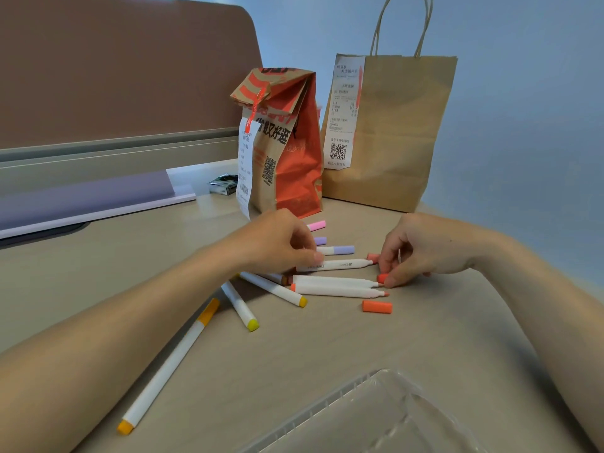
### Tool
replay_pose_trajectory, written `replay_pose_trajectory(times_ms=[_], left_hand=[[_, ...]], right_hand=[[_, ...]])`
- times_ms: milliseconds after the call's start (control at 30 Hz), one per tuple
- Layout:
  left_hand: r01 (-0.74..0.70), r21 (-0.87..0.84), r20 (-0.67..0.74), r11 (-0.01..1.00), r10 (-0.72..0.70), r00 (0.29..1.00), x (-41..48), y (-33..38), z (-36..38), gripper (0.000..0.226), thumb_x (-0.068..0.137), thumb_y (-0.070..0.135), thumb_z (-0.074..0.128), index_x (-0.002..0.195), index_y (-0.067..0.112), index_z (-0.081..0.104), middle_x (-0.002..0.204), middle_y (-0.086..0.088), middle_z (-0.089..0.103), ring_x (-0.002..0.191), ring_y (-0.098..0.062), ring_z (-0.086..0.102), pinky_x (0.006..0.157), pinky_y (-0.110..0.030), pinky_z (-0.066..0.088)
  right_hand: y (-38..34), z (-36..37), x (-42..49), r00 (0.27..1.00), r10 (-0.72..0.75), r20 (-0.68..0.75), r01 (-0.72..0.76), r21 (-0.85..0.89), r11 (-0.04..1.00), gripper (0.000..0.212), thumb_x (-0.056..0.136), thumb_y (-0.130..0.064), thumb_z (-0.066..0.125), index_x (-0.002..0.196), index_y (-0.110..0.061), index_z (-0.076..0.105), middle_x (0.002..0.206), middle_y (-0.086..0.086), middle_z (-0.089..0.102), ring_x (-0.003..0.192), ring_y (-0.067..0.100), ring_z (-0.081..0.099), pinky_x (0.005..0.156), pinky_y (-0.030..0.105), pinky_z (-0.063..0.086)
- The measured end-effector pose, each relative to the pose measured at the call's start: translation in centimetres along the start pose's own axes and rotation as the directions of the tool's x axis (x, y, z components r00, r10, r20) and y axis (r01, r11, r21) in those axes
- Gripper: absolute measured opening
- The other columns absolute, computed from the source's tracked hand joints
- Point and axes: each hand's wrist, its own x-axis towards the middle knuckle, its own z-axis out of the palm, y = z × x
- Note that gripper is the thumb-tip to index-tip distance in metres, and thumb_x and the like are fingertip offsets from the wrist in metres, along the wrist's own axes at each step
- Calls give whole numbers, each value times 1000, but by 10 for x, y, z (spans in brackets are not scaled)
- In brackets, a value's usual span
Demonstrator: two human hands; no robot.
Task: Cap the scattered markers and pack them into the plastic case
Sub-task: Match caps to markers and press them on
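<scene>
A clear plastic case sits open at the near edge of the beige tabletop. To its left a long white marker with orange caps lies diagonally, near-left to far-right. Beyond it, two yellow-capped markers fan out, and a loose orange cap lies on its side. Two uncapped white markers lie side by side, tips pointing right. The left hand curls its fingers round another white marker, also tip-right, and hides the far ends of several pens. The right hand pinches a small red cap between thumb and fingers. Behind lie a lilac-capped marker and a pink-capped one. Farthest back stand an orange printed paper bag and a brown handled bag, each bearing a receipt.
</scene>
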Motion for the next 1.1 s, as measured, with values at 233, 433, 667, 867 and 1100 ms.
replay_pose_trajectory(times_ms=[233,433,667,867,1100], left_hand=[[-47,139,17,989,45,999,2,-5,1,17,85,37,74,91,21,78,83,6,71,76,-10,60,68,-28,49],[-40,75,-116,996,49,992,3,-10,-5,14,86,34,73,91,21,76,83,8,70,75,-2,61,69,-24,53],[-69,-66,-257,995,49,965,1,-11,-13,11,83,26,77,91,18,76,81,12,71,75,1,65,71,-17,54],[-99,-96,-296,991,66,953,0,-8,-15,7,83,24,77,88,20,75,80,10,72,74,-2,66,72,-20,56],[-91,-107,-306,990,55,951,0,-11,-15,8,83,25,78,88,19,76,80,10,72,74,-1,66,71,-20,55]], right_hand=[[9,-8,-5,968,-39,-248,118,313,942,10,88,-14,72,97,-17,74,72,1,73,59,13,54,55,25,45],[16,-3,2,912,65,-404,171,521,836,16,94,-4,61,101,-12,73,76,5,70,63,14,60,60,23,52],[19,-1,3,894,91,-440,231,624,746,11,87,5,67,96,0,66,85,17,70,68,22,68,66,27,59],[17,1,5,886,87,-456,242,614,751,16,86,3,69,100,-4,67,89,19,70,70,26,70,65,29,59],[16,3,8,815,132,-565,308,614,727,14,89,-2,66,101,-5,73,84,12,76,79,16,71,69,20,56]])
